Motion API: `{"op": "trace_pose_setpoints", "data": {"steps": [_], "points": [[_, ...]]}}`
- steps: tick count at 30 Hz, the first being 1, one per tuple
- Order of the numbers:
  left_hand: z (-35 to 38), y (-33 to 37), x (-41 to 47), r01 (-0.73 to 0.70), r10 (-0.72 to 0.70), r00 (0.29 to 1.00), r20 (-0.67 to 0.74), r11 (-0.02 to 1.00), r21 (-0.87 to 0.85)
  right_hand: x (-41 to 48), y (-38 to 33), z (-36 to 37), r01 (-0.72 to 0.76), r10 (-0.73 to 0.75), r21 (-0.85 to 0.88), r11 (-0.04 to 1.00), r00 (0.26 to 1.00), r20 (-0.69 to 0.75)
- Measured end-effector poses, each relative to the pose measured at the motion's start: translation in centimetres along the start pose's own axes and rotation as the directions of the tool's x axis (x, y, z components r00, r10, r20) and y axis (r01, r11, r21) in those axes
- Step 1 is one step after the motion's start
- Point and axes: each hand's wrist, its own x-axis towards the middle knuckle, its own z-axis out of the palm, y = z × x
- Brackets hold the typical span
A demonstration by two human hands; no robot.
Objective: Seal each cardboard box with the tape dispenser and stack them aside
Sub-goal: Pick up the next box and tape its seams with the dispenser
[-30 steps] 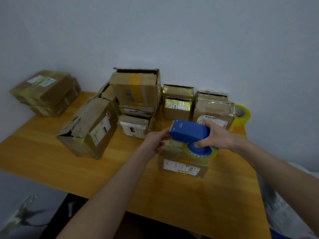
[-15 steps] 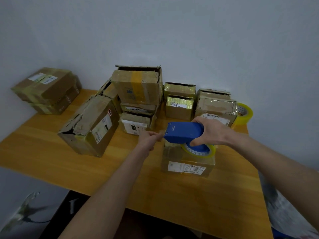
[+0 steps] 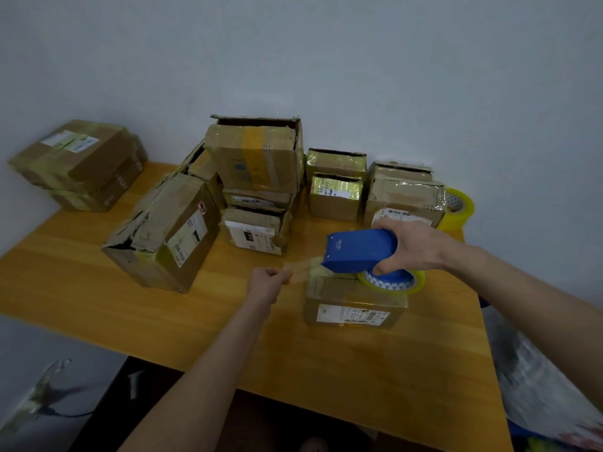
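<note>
Left hand [image 3: 267, 283] pinches the tape end [image 3: 301, 267], drawn leftward from the dispenser [image 3: 359, 251]; right hand [image 3: 414, 246] grips it over the box [image 3: 354, 305].

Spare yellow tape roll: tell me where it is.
Head view, far right at the back: the spare yellow tape roll stands on edge beside the rightmost box.

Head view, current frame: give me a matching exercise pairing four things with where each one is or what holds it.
1 blue plastic tape dispenser
2 yellow spare tape roll
3 clear tape strip
4 small brown cardboard box

a pinched by left hand
b gripped by right hand
c beneath the dispenser
d wooden table's back right corner

Pairs: 1-b, 2-d, 3-a, 4-c
</note>
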Motion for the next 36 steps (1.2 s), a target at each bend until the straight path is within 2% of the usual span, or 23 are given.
{"op": "trace_pose_setpoints", "data": {"steps": [3,5,7,9,11,12,13,15,16,17,18,20,23,28,33,36], "points": [[1.2,-1.1,-0.1,0.011,-0.011,1.000,0.010,0.997,0.070,0.1,0.1,0.2,0.002,-0.002,0.010,1.000,1.000,-0.005],[2.4,-1.5,-0.1,-0.030,0.023,0.999,0.038,0.980,0.195,0.2,0.2,0.4,0.006,-0.006,0.012,1.000,1.000,-0.005],[3.0,-1.4,-0.1,-0.100,0.076,0.994,0.074,0.909,0.406,0.4,0.2,0.7,0.006,-0.006,0.001,1.000,1.000,-0.016],[2.5,-1.6,0.0,-0.117,0.079,0.993,0.089,0.795,0.596,0.4,0.4,0.7,-0.006,0.006,-0.011,1.000,1.000,-0.024],[1.4,-2.1,-0.2,-0.087,0.079,0.996,0.042,0.728,0.680,0.4,0.5,0.9,-0.010,0.010,-0.007,1.000,0.999,-0.031],[1.0,-2.2,-0.6,-0.130,0.167,0.986,0.014,0.709,0.694,0.4,0.5,0.9,-0.007,0.007,-0.005,1.000,0.999,-0.037],[0.9,-2.3,-1.1,-0.233,0.311,0.950,0.012,0.685,0.690,0.5,0.5,1.0,-0.003,0.003,-0.006,1.000,0.999,-0.040],[1.6,-2.0,-2.3,-0.529,0.614,0.782,0.110,0.559,0.639,0.6,0.5,1.0,0.001,-0.001,-0.009,1.000,0.999,-0.038],[2.2,-1.7,-3.0,-0.630,0.681,0.705,0.198,0.471,0.618,0.6,0.4,1.0,0.002,-0.003,-0.011,1.000,0.999,-0.039],[3.0,-1.5,-3.5,-0.687,0.689,0.662,0.294,0.402,0.605,0.6,0.4,1.0,0.004,-0.005,-0.015,1.000,0.999,-0.041],[3.7,-1.5,-3.8,-0.703,0.651,0.659,0.377,0.356,0.615,0.6,0.4,0.9,0.007,-0.008,-0.019,1.000,0.999,-0.042],[4.4,-1.8,-3.7,-0.666,0.529,0.713,0.461,0.304,0.681,0.6,0.4,0.9,0.014,-0.015,-0.021,1.000,0.999,-0.041],[4.2,-1.8,-2.7,-0.639,0.469,0.738,0.485,0.255,0.726,0.5,0.4,0.8,0.022,-0.023,-0.023,0.999,0.999,-0.041],[3.2,-1.2,-1.4,-0.694,0.489,0.678,0.549,0.179,0.697,0.3,0.2,0.6,0.016,-0.016,-0.015,1.000,0.999,-0.039],[3.2,-1.3,-1.3,-0.687,0.481,0.688,0.543,0.193,0.700,-0.2,0.0,0.2,0.013,-0.014,-0.066,0.998,1.000,-0.003],[3.2,-1.0,-1.4,-0.699,0.495,0.670,0.553,0.170,0.695,-0.8,0.1,0.1,0.013,-0.013,-0.076,0.997,1.000,0.004]]}}
